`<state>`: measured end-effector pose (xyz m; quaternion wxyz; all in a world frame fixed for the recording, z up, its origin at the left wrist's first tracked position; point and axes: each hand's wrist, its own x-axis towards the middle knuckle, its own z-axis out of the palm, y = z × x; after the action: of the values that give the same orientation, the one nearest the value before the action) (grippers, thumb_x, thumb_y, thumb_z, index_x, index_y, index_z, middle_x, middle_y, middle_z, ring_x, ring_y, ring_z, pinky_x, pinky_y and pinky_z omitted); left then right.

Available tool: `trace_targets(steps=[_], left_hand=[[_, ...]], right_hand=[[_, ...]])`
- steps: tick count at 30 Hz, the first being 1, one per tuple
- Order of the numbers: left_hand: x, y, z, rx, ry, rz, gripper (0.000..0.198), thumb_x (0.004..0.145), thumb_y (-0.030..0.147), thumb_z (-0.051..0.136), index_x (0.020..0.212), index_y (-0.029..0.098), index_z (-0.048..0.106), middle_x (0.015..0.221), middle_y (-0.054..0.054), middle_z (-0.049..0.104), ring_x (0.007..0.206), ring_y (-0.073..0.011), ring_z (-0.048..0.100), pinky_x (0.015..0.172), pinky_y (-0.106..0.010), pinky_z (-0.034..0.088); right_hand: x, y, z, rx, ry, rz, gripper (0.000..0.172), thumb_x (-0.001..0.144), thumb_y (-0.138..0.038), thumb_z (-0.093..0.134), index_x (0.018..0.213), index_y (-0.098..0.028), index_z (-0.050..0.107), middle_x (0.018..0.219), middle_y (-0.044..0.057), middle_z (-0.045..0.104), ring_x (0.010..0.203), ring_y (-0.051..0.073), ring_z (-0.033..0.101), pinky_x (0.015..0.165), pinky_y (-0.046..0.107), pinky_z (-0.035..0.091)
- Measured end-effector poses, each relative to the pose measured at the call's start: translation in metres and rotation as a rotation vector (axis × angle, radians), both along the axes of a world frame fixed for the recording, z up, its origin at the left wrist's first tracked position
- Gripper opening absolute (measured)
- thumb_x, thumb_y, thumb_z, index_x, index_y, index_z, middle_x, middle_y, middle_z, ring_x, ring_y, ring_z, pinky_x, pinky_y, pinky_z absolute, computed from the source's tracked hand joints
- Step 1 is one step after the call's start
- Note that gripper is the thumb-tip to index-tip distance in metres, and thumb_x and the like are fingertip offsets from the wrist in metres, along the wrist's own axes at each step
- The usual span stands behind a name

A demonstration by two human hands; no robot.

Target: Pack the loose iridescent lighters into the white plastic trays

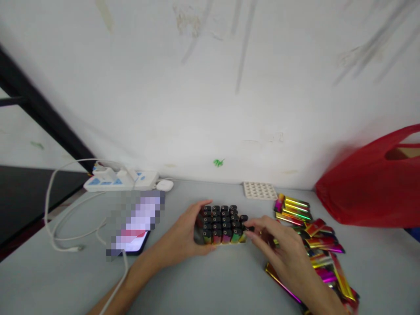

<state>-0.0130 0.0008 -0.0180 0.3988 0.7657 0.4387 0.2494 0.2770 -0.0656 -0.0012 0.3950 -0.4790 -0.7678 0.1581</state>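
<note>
Grey desk (203, 284) is backed by a scuffed white wall (210, 87). At mid-desk lies a packed block of black-capped iridescent lighters (223, 224). Rows could be toppled if an edge unit is levered sideways, and the loose pile of iridescent lighters (315, 245) beside the wrist could be scattered. The left hand (182, 238) is laid forward, its grip curled around the block's left end. The right hand (282, 249) is held palm-down, its grip apparently pinched on one cap at the right edge.
</note>
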Motion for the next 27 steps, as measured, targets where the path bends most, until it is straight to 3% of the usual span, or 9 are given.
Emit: trace_targets(steps=[4, 10, 15, 18, 21, 23, 27], left_hand=[[0.001, 0.0, 0.002, -0.008, -0.011, -0.007, 0.102, 0.076, 0.031, 0.095, 0.162, 0.026, 0.041, 0.157, -0.015, 0.06, 0.138, -0.0377, 0.065, 0.119, -0.051, 0.053], [0.001, 0.0, 0.004, -0.004, 0.002, -0.01, 0.101, 0.076, 0.033, 0.095, 0.161, 0.026, 0.043, 0.156, -0.014, 0.061, 0.14, -0.0393, 0.063, 0.12, -0.052, 0.052], [0.0, 0.0, 0.001, 0.018, -0.025, 0.0, 0.101, 0.073, 0.031, 0.097, 0.161, 0.026, 0.046, 0.156, -0.014, 0.062, 0.139, -0.0396, 0.064, 0.121, -0.052, 0.053], [0.001, -0.001, 0.003, 0.004, -0.041, 0.0, 0.099, 0.073, 0.029, 0.096, 0.16, 0.026, 0.048, 0.154, -0.013, 0.064, 0.138, -0.0389, 0.065, 0.119, -0.05, 0.054], [0.001, -0.001, 0.006, -0.014, -0.025, 0.014, 0.101, 0.072, 0.029, 0.096, 0.16, 0.025, 0.047, 0.152, -0.014, 0.065, 0.132, -0.038, 0.068, 0.115, -0.05, 0.056], [0.001, 0.0, 0.006, -0.025, -0.009, 0.02, 0.104, 0.071, 0.03, 0.097, 0.161, 0.025, 0.047, 0.149, -0.013, 0.066, 0.127, -0.0376, 0.07, 0.112, -0.051, 0.057], [0.0, 0.002, 0.005, -0.03, 0.004, 0.02, 0.106, 0.069, 0.031, 0.099, 0.161, 0.028, 0.046, 0.145, -0.011, 0.067, 0.124, -0.0362, 0.07, 0.111, -0.05, 0.057]], right_hand=[[0.003, 0.0, 0.001, -0.037, -0.013, 0.007, 0.019, 0.112, -0.041, 0.064, 0.12, -0.026, 0.074, 0.088, -0.001, 0.077, 0.072, 0.018, 0.072, 0.07, 0.03, 0.054], [0.009, 0.001, 0.005, -0.014, -0.058, 0.02, 0.017, 0.113, -0.039, 0.063, 0.115, -0.026, 0.075, 0.098, 0.003, 0.082, 0.086, 0.022, 0.079, 0.078, 0.033, 0.057], [0.005, -0.001, 0.011, -0.037, -0.049, 0.061, 0.018, 0.111, -0.04, 0.066, 0.119, -0.028, 0.077, 0.087, -0.001, 0.078, 0.072, 0.019, 0.073, 0.07, 0.03, 0.054], [0.004, -0.001, 0.014, -0.055, 0.018, -0.018, 0.024, 0.111, -0.042, 0.064, 0.126, -0.025, 0.075, 0.083, -0.001, 0.076, 0.066, 0.018, 0.068, 0.065, 0.029, 0.052], [0.009, 0.003, 0.016, -0.133, 0.021, -0.121, 0.027, 0.111, -0.044, 0.062, 0.101, -0.022, 0.075, 0.074, -0.001, 0.07, 0.062, 0.017, 0.063, 0.061, 0.029, 0.046], [0.018, 0.007, 0.017, -0.246, -0.048, -0.117, 0.037, 0.108, -0.047, 0.064, 0.082, -0.022, 0.072, 0.065, -0.002, 0.063, 0.058, 0.016, 0.057, 0.058, 0.029, 0.041], [0.04, 0.011, 0.016, -0.449, -0.204, -0.056, 0.038, 0.099, -0.05, 0.075, 0.072, -0.022, 0.075, 0.054, -0.003, 0.056, 0.051, 0.015, 0.049, 0.051, 0.029, 0.028]])
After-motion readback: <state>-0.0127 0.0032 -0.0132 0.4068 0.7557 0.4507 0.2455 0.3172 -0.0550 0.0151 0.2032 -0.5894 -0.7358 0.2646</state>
